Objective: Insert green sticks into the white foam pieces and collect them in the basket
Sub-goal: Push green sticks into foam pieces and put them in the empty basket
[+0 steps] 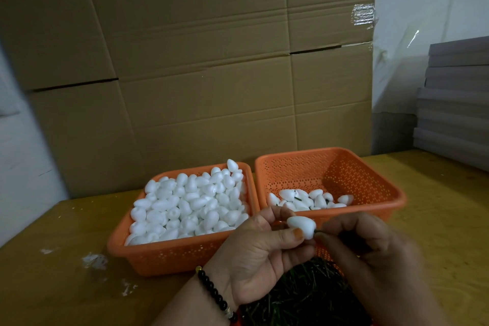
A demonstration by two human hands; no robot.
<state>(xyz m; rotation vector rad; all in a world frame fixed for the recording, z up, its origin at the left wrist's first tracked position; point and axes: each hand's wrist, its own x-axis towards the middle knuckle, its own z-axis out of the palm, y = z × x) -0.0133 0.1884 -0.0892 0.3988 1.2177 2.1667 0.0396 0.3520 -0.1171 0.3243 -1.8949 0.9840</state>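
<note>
My left hand (260,249) pinches a white foam piece (301,226) between thumb and fingers, in front of the right basket. My right hand (370,251) pinches a thin green stick (318,231) whose tip meets the foam piece's right end. The left orange basket (158,254) is heaped with plain white foam pieces (190,204). The right orange basket (370,193) holds several foam pieces with green sticks (309,200) along its near side. A pile of green sticks (304,296) lies under my hands, partly hidden by them.
Both baskets stand side by side on a yellowish wooden table (53,286) with white foam crumbs (94,261) at the left. Large cardboard boxes (198,61) rise right behind the baskets. Stacked grey boards (455,98) sit at the back right.
</note>
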